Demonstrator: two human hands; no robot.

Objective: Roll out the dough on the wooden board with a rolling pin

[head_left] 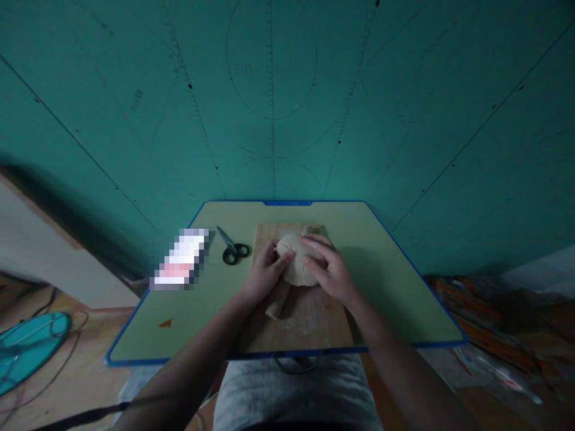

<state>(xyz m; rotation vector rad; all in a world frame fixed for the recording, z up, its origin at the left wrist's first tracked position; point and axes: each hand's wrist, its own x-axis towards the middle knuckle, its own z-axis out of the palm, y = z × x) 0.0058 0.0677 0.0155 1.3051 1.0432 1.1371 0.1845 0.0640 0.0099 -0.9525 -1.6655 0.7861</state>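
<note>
A pale, round piece of dough (296,263) with creases on its top is between my two hands, over a wooden board (309,323). My left hand (268,269) grips its left edge, the thumb pressing on top near the middle. On the right side my right hand (327,266) holds it, thumb on the surface and fingers along the far edge. Under the dough lies a wooden rolling pin (278,301), slanting away from me; its middle is hidden and both ends stick out.
Black-handled scissors (233,248) lie left of the board on the pale green table (386,299) with a blue rim. Further left is a blurred-out phone-like object (182,260). A small orange scrap (165,323) lies near the front left. Behind stands a green wall (287,137).
</note>
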